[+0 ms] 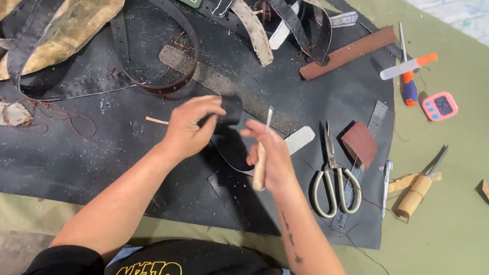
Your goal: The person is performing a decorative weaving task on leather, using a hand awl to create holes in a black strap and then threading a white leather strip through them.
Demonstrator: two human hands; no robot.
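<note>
Both forearms reach up from six o'clock to mid-worktop, where the left hand (pixel 190 129) pinches a dark leather strip (pixel 232 111) with closed fingers, just at nine o'clock of the right hand (pixel 271 155), clenched around an upright wooden-handled tool (pixel 260 166).

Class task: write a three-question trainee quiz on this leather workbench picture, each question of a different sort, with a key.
1. True or false: the scissors lie to the right of the right hand.
2. Multiple choice: the left hand holds A) a pink timer, B) a black leather piece, C) the green cutting mat.
3. Fill in: the right hand holds a tool with a pale ______ handle.

Key: 1 true. 2 B. 3 wooden.
</note>
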